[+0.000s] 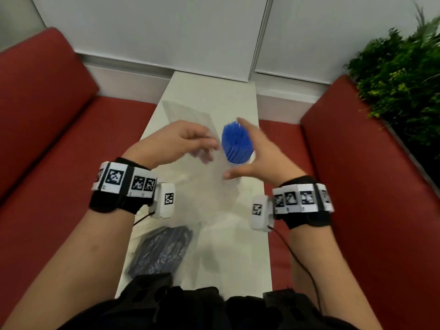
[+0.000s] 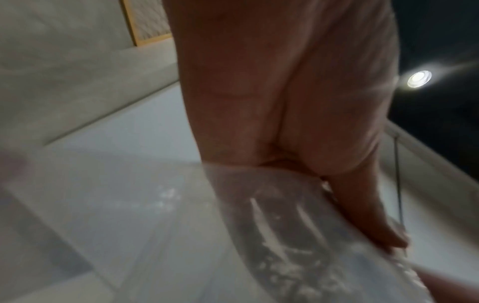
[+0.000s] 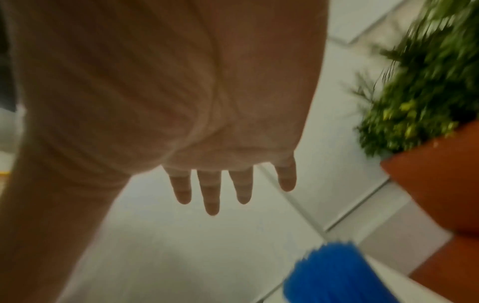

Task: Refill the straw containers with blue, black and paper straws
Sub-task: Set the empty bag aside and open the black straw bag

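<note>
At mid-table (image 1: 209, 91), upright in a pale container (image 1: 238, 163): blue straws (image 1: 236, 144), a dense bundle, tips fanned a little wider than the base. Just right of the blue straws, nearly touching: right hand (image 1: 262, 153), released, palm turned toward the bundle, fingers (image 3: 210, 194) straight and spread, holding nothing. Just left of the blue straws: left hand (image 1: 176, 141), thumb and fingertips pinching a clear plastic bag (image 2: 285, 235), crinkled film hanging below the hand; blurred, contents not readable. Behind the blue straws, toward the wall: a flat clear pack (image 1: 188, 113) lying on the table, contents too faint to tell. Well nearer than the blue straws, by the near edge: a wrapped pack of black straws (image 1: 162, 251), lying flat, angled. Left and right of the blue straws, beyond the table sides: red benches (image 1: 47, 115). Far right of the blue straws, behind the bench back: a green plant (image 1: 400, 79).
</note>
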Demonstrator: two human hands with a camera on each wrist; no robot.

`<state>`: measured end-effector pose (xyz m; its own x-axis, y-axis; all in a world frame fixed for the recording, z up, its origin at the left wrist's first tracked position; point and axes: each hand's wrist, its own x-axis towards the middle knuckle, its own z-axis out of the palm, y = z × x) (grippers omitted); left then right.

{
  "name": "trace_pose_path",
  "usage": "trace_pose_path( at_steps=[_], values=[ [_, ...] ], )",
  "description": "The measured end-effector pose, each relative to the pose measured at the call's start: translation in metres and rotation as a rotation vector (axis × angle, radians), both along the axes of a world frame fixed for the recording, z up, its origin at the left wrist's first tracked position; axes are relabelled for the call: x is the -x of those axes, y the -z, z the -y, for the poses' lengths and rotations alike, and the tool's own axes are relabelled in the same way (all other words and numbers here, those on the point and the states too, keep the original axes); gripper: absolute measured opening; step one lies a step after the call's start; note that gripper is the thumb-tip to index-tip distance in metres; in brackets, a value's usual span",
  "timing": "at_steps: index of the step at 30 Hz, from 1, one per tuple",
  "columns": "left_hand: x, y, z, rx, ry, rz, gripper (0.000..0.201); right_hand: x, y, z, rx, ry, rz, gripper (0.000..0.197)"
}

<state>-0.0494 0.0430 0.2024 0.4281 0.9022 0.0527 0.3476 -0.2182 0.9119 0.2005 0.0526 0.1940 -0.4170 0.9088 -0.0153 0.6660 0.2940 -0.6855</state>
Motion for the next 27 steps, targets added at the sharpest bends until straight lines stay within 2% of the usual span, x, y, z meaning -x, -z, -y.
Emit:
trace_pose_path(
  at_steps=[1,3,5,6,7,9,11,12,13,14,16,18,20,22,25,27],
  values=[
    [-0.009,-0.007,0.001,0.005,0.063,-0.018,0.013,0.015,0.004,0.004,0.046,-0.055,0.004,0.118],
    [-0.015,-0.020,0.003,-0.025,0.078,0.020,0.014,0.029,0.017,0.008,0.138,-0.072,-0.037,0.076],
    [-0.006,-0.028,0.003,-0.132,-0.082,0.106,0.014,0.025,0.027,0.008,0.204,-0.032,-0.157,0.031],
    [0.004,-0.030,0.002,-0.196,-0.200,0.155,0.015,0.020,0.031,0.008,0.245,-0.014,-0.264,0.019],
    [0.017,-0.028,0.001,-0.239,-0.302,0.203,0.022,0.013,0.033,0.008,0.276,0.008,-0.378,0.014],
    [0.045,-0.015,-0.002,-0.179,-0.377,0.213,0.054,-0.003,0.034,0.006,0.334,0.058,-0.616,0.020],
    [0.062,0.008,0.000,0.050,-0.329,0.065,0.099,-0.014,0.035,0.004,0.449,0.085,-0.861,0.026],
    [0.062,0.021,0.003,0.173,-0.279,0.037,0.113,-0.017,0.037,0.004,0.511,0.092,-0.953,0.028],
    [0.058,0.033,0.006,0.274,-0.224,0.115,0.119,-0.019,0.039,0.004,0.559,0.103,-1.011,0.031],
    [0.054,0.046,0.008,0.350,-0.169,0.277,0.116,-0.020,0.043,0.005,0.591,0.121,-1.034,0.034],
    [0.044,0.066,0.009,0.463,-0.063,0.604,0.090,-0.021,0.054,0.008,0.616,0.159,-1.032,0.034],
    [0.035,0.077,0.016,0.553,0.058,0.712,0.064,-0.024,0.066,0.012,0.654,0.190,-1.014,0.031],
    [0.029,0.090,0.019,0.569,0.225,0.691,0.052,-0.026,0.077,0.015,0.697,0.247,-1.011,0.030],
    [0.019,0.098,0.019,0.561,0.268,0.612,0.046,-0.029,0.087,0.017,0.679,0.323,-0.964,0.032],
    [-0.003,0.107,0.009,0.506,0.006,0.400,0.029,-0.040,0.105,0.019,0.577,0.438,-0.823,0.039],
    [-0.012,0.121,0.005,0.491,-0.089,0.337,0.019,-0.049,0.117,0.023,0.478,0.519,-0.672,0.040]
  ],
)
